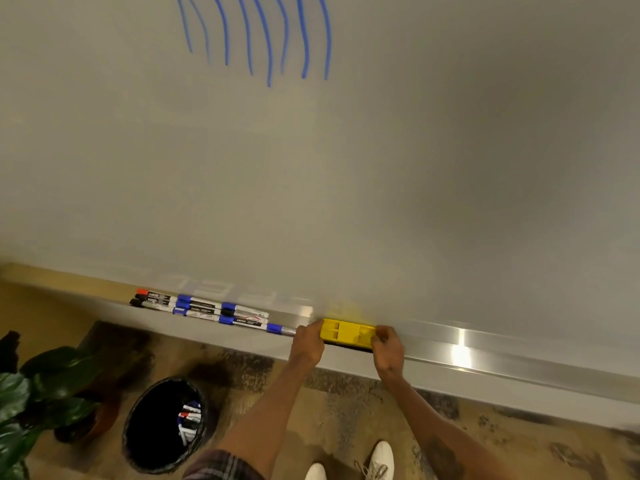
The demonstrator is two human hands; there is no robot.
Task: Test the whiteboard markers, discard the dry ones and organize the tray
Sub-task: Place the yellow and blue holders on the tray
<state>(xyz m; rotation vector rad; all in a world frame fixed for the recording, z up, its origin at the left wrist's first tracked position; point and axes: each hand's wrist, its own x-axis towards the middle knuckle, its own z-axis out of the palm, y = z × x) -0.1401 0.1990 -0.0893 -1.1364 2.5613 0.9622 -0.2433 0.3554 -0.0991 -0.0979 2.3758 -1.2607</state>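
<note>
**Counting What Is Here**

Ten markers (207,309) lie on one tray (485,344): one red cap, three black, six blue. One yellow eraser (347,333). Eight blue lines (256,36) on one whiteboard (415,133). One bin (138,441). Two hands: left hand (308,344), right hand (388,351). Two white shoes (379,457). One plant (20,393).

The metal tray (485,344) carries perhaps nine markers (204,308) and a yellow eraser (347,333).

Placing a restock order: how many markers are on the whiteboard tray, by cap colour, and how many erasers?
Red-capped markers: 1
Black-capped markers: 3
Blue-capped markers: 6
Yellow eraser: 1
Total: 11 (the markers overlap, so the cap counts are my best reading)
</note>
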